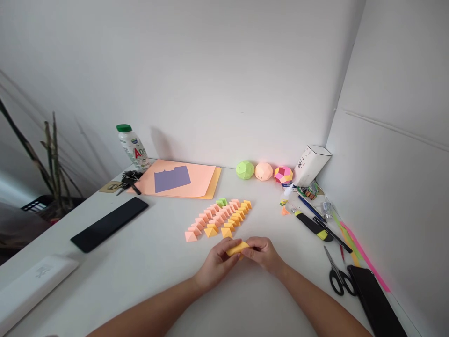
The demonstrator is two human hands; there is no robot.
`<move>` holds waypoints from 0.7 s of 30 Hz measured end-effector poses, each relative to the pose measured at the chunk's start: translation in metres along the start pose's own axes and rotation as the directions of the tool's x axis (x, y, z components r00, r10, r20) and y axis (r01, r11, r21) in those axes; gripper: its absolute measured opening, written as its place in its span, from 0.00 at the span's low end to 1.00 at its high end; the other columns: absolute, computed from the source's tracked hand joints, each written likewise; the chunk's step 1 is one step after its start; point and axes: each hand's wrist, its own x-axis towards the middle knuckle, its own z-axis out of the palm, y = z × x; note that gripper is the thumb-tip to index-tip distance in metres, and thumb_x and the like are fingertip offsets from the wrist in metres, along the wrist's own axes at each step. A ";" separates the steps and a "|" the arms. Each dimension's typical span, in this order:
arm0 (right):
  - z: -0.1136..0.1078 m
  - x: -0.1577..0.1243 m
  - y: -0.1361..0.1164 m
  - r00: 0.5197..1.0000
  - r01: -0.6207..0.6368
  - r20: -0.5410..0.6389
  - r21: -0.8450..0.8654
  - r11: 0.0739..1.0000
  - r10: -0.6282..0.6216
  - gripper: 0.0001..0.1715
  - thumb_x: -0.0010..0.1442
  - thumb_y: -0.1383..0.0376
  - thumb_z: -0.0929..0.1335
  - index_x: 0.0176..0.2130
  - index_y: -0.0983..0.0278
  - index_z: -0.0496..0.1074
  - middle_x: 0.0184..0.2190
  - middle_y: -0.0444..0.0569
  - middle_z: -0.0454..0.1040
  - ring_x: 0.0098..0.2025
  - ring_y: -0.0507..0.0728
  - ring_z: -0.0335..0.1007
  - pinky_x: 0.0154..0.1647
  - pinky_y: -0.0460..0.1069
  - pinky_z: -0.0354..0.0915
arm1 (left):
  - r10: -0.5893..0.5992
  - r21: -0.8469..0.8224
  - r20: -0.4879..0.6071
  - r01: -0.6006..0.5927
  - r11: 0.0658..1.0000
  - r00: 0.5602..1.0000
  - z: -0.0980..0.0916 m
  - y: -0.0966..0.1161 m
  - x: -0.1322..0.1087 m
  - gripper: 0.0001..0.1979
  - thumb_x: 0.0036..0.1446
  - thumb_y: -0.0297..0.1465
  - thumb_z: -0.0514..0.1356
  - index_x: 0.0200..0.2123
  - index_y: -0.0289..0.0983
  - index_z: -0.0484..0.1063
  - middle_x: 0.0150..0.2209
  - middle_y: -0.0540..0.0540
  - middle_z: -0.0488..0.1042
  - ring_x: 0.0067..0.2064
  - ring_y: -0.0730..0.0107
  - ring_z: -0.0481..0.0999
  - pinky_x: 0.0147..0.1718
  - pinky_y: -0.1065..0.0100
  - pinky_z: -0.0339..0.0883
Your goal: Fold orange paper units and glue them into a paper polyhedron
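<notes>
Scanning from afar, I see rows of folded pieces on the worktop; nearer, the left hand curls closed on a yellow paper piece, the right hand pinches its right end, and scissors lie farther right.

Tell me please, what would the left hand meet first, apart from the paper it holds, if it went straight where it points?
Probably the right hand, holding the same yellow-orange paper; exact depth is unclear.
</notes>
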 end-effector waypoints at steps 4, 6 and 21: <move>0.000 0.000 -0.002 1.000 0.010 -0.004 0.001 1.000 -0.010 0.14 0.54 0.55 0.69 0.29 0.63 0.77 0.21 0.43 0.65 0.25 0.51 0.57 0.27 0.47 0.57 | 0.015 0.052 -0.007 -0.014 0.999 1.000 0.000 -0.001 0.000 0.14 0.55 0.39 0.58 0.44 0.42 0.73 0.35 0.46 0.67 0.38 0.65 0.69 0.38 0.63 0.67; 0.000 0.000 -0.003 1.000 0.014 0.000 0.001 1.000 -0.014 0.14 0.54 0.56 0.68 0.29 0.64 0.77 0.21 0.43 0.64 0.25 0.51 0.57 0.27 0.47 0.57 | 0.018 0.057 -0.009 -0.018 0.998 1.000 0.000 0.000 0.000 0.14 0.54 0.38 0.58 0.43 0.42 0.73 0.35 0.46 0.68 0.38 0.65 0.69 0.39 0.63 0.67; 0.004 -0.001 0.002 0.989 -0.078 -0.117 0.069 0.995 0.085 0.16 0.49 0.55 0.71 0.24 0.64 0.67 0.21 0.40 0.62 0.23 0.49 0.55 0.23 0.45 0.55 | -0.009 0.140 -0.026 0.013 0.990 1.000 -0.002 0.004 0.001 0.11 0.54 0.38 0.58 0.38 0.40 0.75 0.34 0.46 0.70 0.36 0.66 0.70 0.36 0.66 0.66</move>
